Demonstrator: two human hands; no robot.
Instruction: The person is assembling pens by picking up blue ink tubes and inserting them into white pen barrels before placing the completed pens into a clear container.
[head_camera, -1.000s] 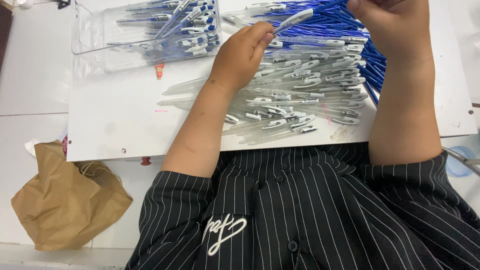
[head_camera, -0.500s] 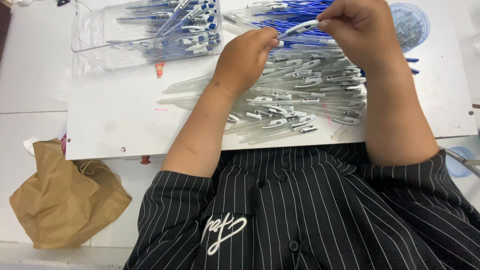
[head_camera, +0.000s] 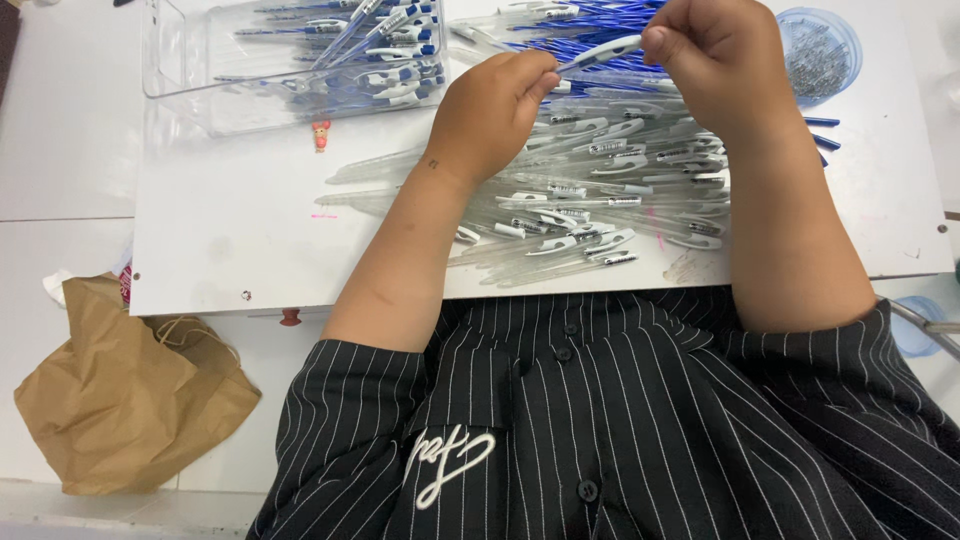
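Your pen (head_camera: 600, 50) spans both hands, axis running left-right: right hand (head_camera: 715, 65) pinches one end, left hand (head_camera: 490, 105) the other.

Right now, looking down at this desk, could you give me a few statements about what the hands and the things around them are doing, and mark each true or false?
1. Both hands hold one pen between them. True: the left hand and the right hand each pinch an end.
2. The clear tray is empty. False: it holds blue and clear pens.
3. A brown paper bag lies at the lower left. True.
4. The pile of clear pen barrels sits on a black board. False: the board is white.
5. A round blue dish sits at the upper right. True.
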